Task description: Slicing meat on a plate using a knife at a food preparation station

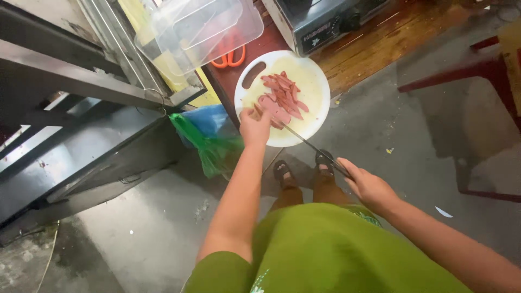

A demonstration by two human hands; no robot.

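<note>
Pinning the pink sausage slices (280, 99) on the round white cutting board (282, 97), your left hand (255, 127) has its fingers pressed on the near pieces. Your right hand (369, 187) is clenched round the handle of a long knife (312, 145), whose tip seems to meet the meat just beside those fingers. A slip there would nick them. The board overhangs the desk (374, 43) edge, so hard pressure could tip it.

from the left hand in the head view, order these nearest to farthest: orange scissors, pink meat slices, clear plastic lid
From the left hand:
1. pink meat slices, under its fingertips on the white board
2. orange scissors, beyond the board, upper left
3. clear plastic lid, farthest, top left
</note>
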